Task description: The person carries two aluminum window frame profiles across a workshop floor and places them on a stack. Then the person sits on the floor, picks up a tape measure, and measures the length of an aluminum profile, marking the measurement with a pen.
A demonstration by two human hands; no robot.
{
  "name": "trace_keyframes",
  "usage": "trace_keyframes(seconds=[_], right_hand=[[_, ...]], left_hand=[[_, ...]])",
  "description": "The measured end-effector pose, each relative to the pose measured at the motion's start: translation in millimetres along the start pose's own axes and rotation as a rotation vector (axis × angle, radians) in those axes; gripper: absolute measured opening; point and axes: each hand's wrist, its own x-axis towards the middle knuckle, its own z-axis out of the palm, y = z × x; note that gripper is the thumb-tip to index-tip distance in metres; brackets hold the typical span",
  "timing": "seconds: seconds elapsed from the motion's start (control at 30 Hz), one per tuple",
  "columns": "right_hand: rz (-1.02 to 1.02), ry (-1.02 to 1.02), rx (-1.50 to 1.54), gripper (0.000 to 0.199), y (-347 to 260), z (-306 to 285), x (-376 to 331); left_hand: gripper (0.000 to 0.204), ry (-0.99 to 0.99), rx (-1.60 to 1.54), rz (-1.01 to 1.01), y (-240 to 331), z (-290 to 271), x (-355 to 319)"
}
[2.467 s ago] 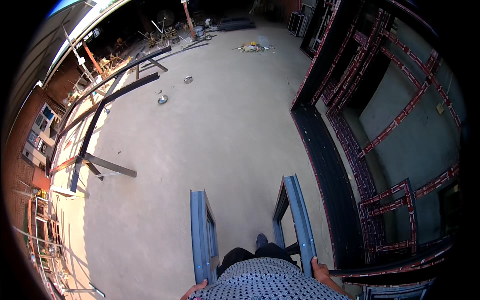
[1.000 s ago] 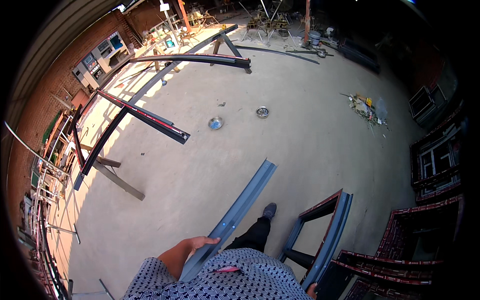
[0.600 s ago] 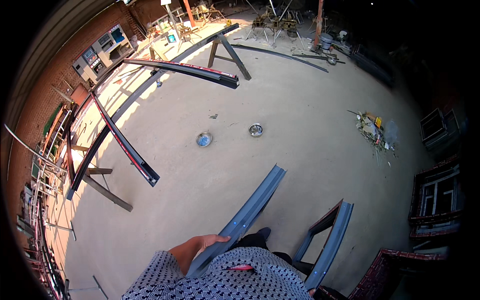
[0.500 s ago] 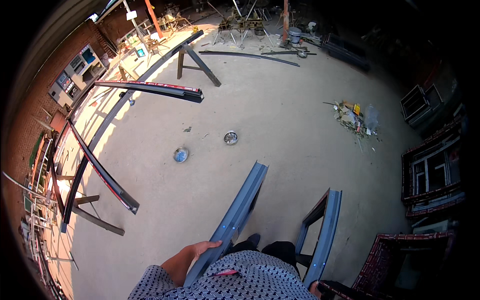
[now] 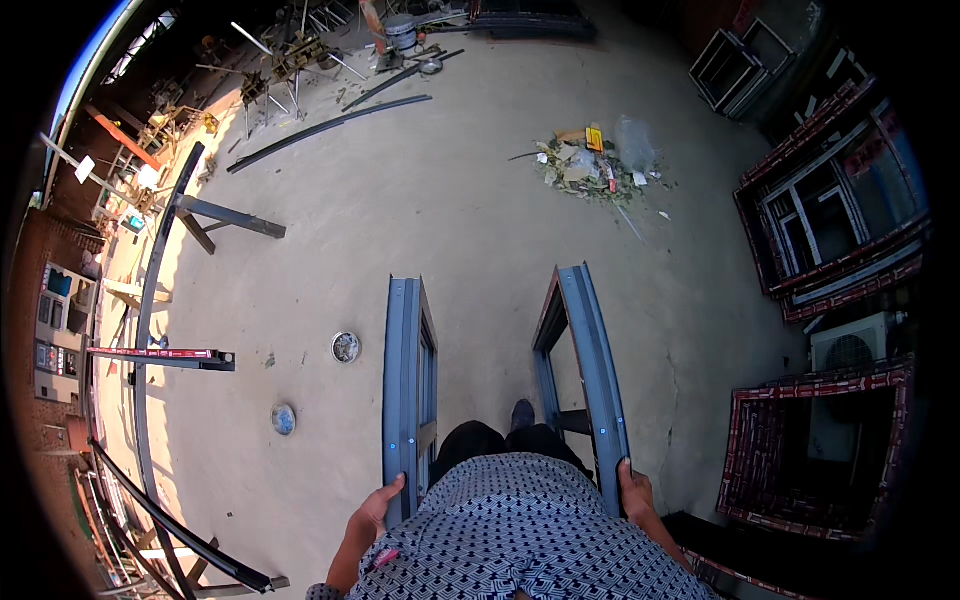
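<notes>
Blue-grey metal frames stand upright on either side of the person, running from near the body out over the concrete floor (image 5: pixel 480 200). The left frame (image 5: pixel 405 370) has the left hand (image 5: pixel 375 512) at its near end, fingers curled round the rail. The right frame (image 5: pixel 590 370) is gripped at its near end by the right hand (image 5: pixel 635 492), fingers wrapped round it. Two round metal dishes (image 5: pixel 345 347) lie left, a litter pile (image 5: pixel 595 160) far off.

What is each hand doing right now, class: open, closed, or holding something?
Left hand: closed around the left blue-grey metal frame.
Right hand: closed around the right blue-grey metal frame.
</notes>
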Motion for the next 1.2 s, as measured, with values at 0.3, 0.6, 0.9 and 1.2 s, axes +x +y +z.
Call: trace_keyframes(seconds=[0.3, 0.6, 0.9, 1.2], right_hand=[[0.004, 0.040, 0.040, 0.087, -185.1, -22.3, 141.4], [-0.021, 0.132, -0.149, 0.084, -434.5, -45.6, 262.2], [-0.008, 0.104, -0.090, 0.082, -653.5, -95.4, 410.3], [0.007, -0.020, -0.050, 0.087, -877.1, -158.0, 600.8]], left_hand=[[0.071, -0.233, 0.058, 0.060, 240.2, 44.8, 105.0], [0.065, -0.179, 0.063, 0.021, 529.6, 133.8, 188.9], [0.063, -0.238, 0.047, 0.020, 773.2, 200.3, 258.8], [0.065, 0.158, 0.299, 0.025, 1025.9, 336.0, 279.4]])
